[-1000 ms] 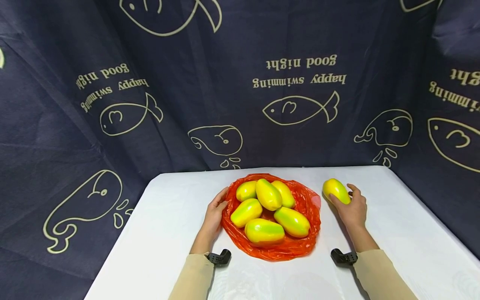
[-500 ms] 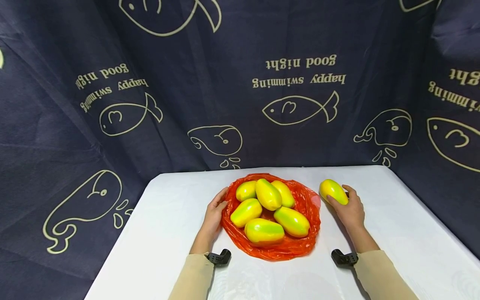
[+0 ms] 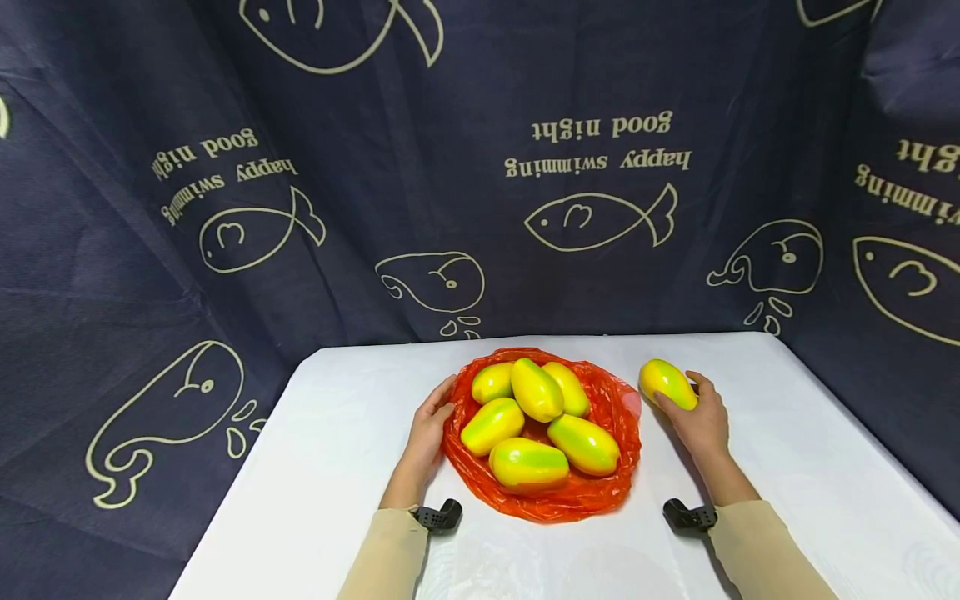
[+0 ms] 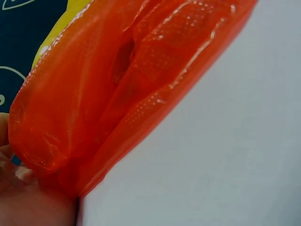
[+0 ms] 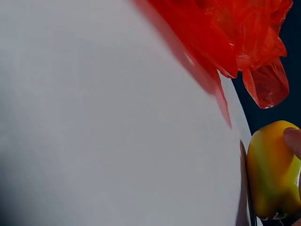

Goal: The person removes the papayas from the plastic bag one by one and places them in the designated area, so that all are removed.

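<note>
A red plastic bag (image 3: 538,504) lies spread wide on the white table, its rim rolled down around several yellow-green papayas (image 3: 528,463). My left hand (image 3: 427,429) rests against the bag's left side, fingers extended along the rim. In the left wrist view the bag's thin wall (image 4: 70,113) lies against the hand at lower left. Right of the bag, my right hand (image 3: 701,417) grips another papaya (image 3: 666,382), thumb on the near side; the far fingers are mostly hidden. In the right wrist view this papaya (image 5: 273,174) sits low at the table's surface, with a thumb on it.
The white table (image 3: 322,500) ends at a dark blue curtain (image 3: 480,167) printed with fish and whales, which also hangs at both sides. A loose red flap (image 5: 268,84) of the bag sticks out toward the held papaya. Black bands (image 3: 438,515) circle both wrists.
My right hand has shifted slightly left toward the bag with the papaya, mostly in the first half second, and is nearly still since. The left hand and bag have not moved.
</note>
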`<move>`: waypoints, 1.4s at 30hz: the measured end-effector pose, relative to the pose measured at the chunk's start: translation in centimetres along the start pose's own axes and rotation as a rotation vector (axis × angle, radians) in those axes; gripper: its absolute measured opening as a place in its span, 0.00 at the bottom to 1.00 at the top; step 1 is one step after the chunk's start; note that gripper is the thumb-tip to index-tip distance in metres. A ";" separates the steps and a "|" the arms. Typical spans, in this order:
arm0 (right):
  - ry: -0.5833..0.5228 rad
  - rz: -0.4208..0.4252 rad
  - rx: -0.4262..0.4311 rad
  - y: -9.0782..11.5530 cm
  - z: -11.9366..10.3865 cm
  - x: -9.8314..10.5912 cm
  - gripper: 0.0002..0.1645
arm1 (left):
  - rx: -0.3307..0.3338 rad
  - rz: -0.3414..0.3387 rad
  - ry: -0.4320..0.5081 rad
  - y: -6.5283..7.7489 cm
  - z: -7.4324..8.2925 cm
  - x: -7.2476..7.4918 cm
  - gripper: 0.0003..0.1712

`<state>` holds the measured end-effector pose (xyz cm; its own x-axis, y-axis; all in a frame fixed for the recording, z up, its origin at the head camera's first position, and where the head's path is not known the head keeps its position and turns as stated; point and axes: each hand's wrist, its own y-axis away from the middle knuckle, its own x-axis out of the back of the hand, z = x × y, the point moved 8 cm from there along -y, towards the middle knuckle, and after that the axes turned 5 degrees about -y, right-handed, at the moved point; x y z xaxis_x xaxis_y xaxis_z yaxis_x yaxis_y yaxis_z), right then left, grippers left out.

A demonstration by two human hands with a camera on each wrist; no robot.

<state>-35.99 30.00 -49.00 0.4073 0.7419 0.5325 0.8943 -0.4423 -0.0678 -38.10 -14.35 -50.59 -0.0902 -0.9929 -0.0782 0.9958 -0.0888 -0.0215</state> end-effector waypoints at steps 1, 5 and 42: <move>0.000 -0.002 -0.001 0.0 0.0 0.0 0.48 | 0.001 0.001 0.003 0.0 0.0 0.0 0.28; 0.006 -0.013 -0.002 0.0 0.0 -0.2 0.50 | 0.002 0.005 -0.003 0.0 0.0 0.1 0.28; -0.382 0.116 0.268 3.5 -7.5 1.8 0.32 | 0.004 0.022 -0.010 -0.1 -0.1 0.0 0.27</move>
<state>-33.49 25.97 -42.00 0.5012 0.8496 0.1643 0.8348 -0.4248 -0.3502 -38.21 -14.38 -50.64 -0.0679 -0.9953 -0.0686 0.9976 -0.0670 -0.0156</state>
